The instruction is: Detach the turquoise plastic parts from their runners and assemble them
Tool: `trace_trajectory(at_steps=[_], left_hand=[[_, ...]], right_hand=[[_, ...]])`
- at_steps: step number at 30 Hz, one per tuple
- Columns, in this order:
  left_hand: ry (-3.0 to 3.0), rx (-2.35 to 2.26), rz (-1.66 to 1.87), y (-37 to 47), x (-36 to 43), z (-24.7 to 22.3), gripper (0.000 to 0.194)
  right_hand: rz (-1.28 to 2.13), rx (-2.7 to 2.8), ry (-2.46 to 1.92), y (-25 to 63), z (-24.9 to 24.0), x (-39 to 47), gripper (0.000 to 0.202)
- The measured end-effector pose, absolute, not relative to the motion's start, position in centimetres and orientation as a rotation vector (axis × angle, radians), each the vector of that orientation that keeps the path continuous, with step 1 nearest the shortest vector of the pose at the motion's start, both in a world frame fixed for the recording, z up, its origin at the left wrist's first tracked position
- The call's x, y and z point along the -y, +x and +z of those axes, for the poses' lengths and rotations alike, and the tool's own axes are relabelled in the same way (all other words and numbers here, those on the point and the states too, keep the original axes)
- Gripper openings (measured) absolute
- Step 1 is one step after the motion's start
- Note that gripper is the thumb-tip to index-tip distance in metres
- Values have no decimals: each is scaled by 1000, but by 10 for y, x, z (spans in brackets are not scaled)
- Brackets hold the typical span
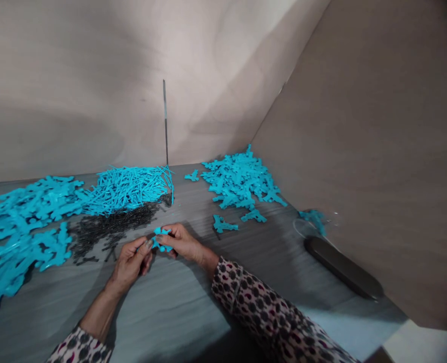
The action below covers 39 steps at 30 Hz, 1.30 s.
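Note:
Both hands meet over the grey table (147, 312) around one small bright-blue moulded plastic part (163, 240). My right hand (185, 243) grips the part from the right, its thumb lying across the front. At the left edge of the same part, my left hand (130, 259) is closed in a pinch; whether a smaller piece sits between those fingertips is hidden. Just beyond my left hand lies a heap of thin black pin-like pieces (110, 224). Behind them is a pile of slim blue plastic sticks (130, 186).
Branched blue parts (30, 217) spread along the left. A pile of blue assembled-looking pieces (242, 179) stands at the back right, with a few single ones (225, 224) nearer. By the right panel (378, 176) lies a dark elongated object (344, 267) beside a clear bag (314, 219).

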State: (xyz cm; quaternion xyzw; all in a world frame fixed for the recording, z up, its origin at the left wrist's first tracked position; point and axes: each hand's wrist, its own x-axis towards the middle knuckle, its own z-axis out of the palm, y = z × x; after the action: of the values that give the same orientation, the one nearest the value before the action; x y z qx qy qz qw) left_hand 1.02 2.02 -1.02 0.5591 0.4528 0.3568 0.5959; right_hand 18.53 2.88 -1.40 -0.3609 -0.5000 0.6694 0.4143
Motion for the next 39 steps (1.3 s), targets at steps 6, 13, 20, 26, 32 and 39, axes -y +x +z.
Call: trace_trajectory(at_steps=[6,13,20,26,32,39], left_hand=[[1329,-1043,780,6,-21,-11,55],[1338,-1051,766,5,-22,-12,54],[1318,-1023,756,5,-23,-9,54],[1299,-1030,742,11,-19,-6,55],[1077,-946,929,17,-20,-13,61],[1324,-1052,851,19,-17,-6,48]], right_hand=[[1729,1240,-912,187,-14,-29,47],[1798,1205,-857,187,-19,-33,49],[1768,1305,-872,192,-14,-33,48],[1802,1369,-855,197,-10,-34,47],[1752,1279,-858,200,-24,-38,43],[1754,1252,-865,202,-24,-38,46]])
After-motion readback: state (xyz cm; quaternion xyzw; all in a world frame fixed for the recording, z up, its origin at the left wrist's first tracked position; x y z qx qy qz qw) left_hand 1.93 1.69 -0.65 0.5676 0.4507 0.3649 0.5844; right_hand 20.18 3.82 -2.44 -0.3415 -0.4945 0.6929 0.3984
